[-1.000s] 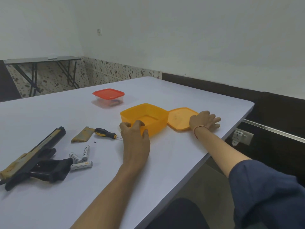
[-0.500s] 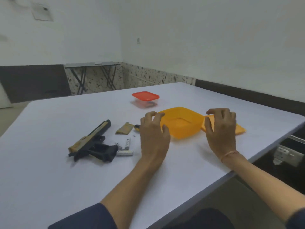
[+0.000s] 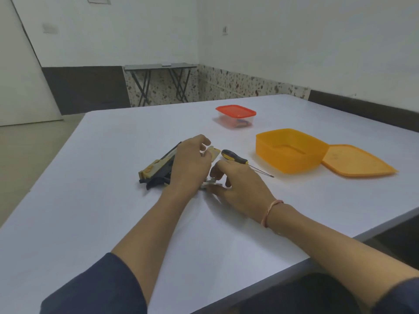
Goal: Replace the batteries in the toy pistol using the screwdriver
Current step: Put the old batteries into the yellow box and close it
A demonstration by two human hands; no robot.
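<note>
Batteries (image 3: pixel 210 183): loose cells lying flat on the table (image 3: pixel 113 218), just right of the pistol's grip and mostly covered by the right hand. The one visible cell lies roughly crosswise to the viewer. Pistol (image 3: pixel 156 168): on its side, long axis running from near-left to far-right, with its grip end under the left hand. Right hand (image 3: pixel 240 184): directly over the batteries and the nearer of the two to them. Its fingers (image 3: pixel 218 172) curl down on the far side of the cells and the thumb lies along the near side. Whether they already pinch a cell cannot be told. Left hand (image 3: pixel 189 164): above the pistol, fingers loosely spread and curved, gripping nothing that can be seen. Cover (image 3: pixel 214 152): a tan plate just beyond the hands, lying beside the screwdriver (image 3: pixel 233 156), whose tip points toward the near right. Further right: open orange box (image 3: pixel 292 162) with its lid (image 3: pixel 358 164) touching it. Beyond them: red-lidded box (image 3: pixel 235 111). Judgement: the coming grasp should close across the cell's short width.
</note>
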